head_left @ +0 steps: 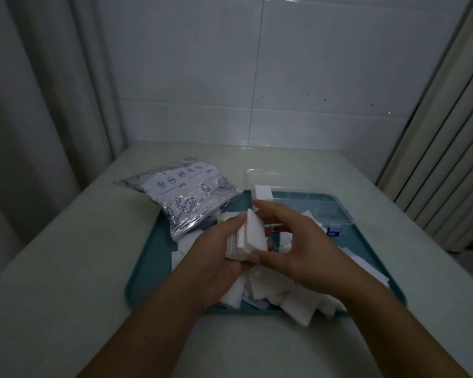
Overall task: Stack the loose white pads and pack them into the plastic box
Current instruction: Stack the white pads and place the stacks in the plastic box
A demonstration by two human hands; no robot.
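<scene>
Both hands hold one stack of pads (pixel 247 236): left hand (pixel 219 249) cradles it, right hand (pixel 287 241) pinches its edges. Square them before moving to the plastic box (pixel 311 205).

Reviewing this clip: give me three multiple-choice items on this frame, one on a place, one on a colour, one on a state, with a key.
1. Where does the printed bag lie?
A. on the tray's far left corner
B. inside the plastic box
C. on the floor

2. What colour is the tray?
A. red
B. teal
C. yellow

3. What is the stack of pads doing?
A. lying in the box
B. held between both hands
C. sealed in the bag

Key: 1 A, it overlaps that corner; 2 B, its rim shows teal; 3 B, the left hand and right hand grip it.
</scene>
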